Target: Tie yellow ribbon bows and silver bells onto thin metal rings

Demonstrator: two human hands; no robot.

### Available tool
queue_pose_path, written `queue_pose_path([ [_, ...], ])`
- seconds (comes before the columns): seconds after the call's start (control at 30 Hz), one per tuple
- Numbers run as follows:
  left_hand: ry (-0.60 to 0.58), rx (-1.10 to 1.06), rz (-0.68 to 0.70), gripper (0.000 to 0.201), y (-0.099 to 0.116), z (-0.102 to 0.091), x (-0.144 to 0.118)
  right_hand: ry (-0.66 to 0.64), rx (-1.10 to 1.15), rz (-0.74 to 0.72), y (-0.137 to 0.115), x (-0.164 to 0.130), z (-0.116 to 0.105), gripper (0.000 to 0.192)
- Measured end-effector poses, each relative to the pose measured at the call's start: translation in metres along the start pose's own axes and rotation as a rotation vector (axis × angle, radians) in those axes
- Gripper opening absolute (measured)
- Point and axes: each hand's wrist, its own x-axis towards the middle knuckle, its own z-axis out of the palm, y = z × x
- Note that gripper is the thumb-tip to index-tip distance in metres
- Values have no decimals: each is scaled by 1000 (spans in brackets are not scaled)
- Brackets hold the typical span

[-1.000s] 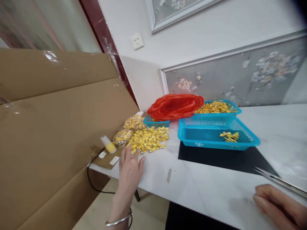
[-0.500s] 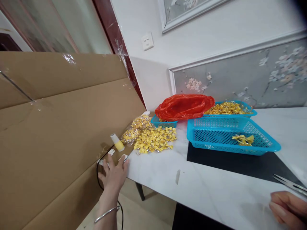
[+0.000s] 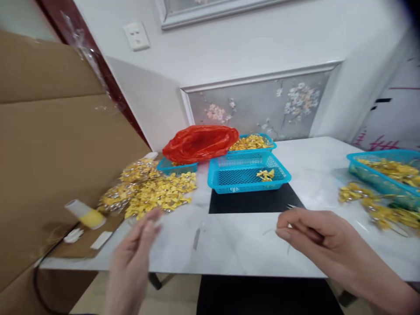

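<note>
My left hand (image 3: 139,245), blurred by motion, is above the table's left part, thumb and fingers drawn together. What it pinches, if anything, I cannot make out. In front of it lies a pile of yellow ribbon-like pieces with silvery beads (image 3: 164,192). My right hand (image 3: 315,245) is closed in a pinch over the table's right part. A faint thin thread (image 3: 269,231) sticks out at its fingertips. Just beyond that hand, the metal tips of a pointed tool (image 3: 292,206) show by the black mat (image 3: 249,203); my hand hides the rest.
A blue basket (image 3: 218,190) with a few yellow pieces stands on the mat. Behind are a red plastic bag (image 3: 200,144) and a fuller blue basket (image 3: 274,144). More yellow pieces (image 3: 377,210) lie beside the right basket (image 3: 357,168). A yellow-white cone (image 3: 85,214) stands near the cardboard (image 3: 55,166).
The view has swung right. My left hand has come back from the things beside the cone, its spread fingers now drawn together. My right hand has moved in over the table.
</note>
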Motion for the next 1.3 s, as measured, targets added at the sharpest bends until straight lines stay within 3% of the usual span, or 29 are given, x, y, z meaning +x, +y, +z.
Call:
queue_pose_path([
  [0.03,-136,-138,-41,36,16,16,-12,2,15,-17,-8,5,-5,27],
  [0.1,-475,-710,-372,32,45,44,-37,33,32,-45,-23,13,-11,23],
  [0.17,-688,-967,-582,27,66,64,-56,59,36,-82,-35,19,-15,21],
  [0.33,-891,-1175,-825,26,82,77,-74,62,46,-113,-45,28,-19,18],
  [0.63,-947,-1164,-841,21,90,74,-76,126,106,-112,-41,31,-18,17],
  [1.0,-852,-1082,-781,25,81,83,-77,160,63,-65,-36,27,-16,21],
  [1.17,-785,-1159,-753,25,75,75,-71,177,12,-38,-26,18,-16,21],
  [1.3,-760,-1365,-834,21,74,63,-65,98,20,41,-5,2,-3,25],
])
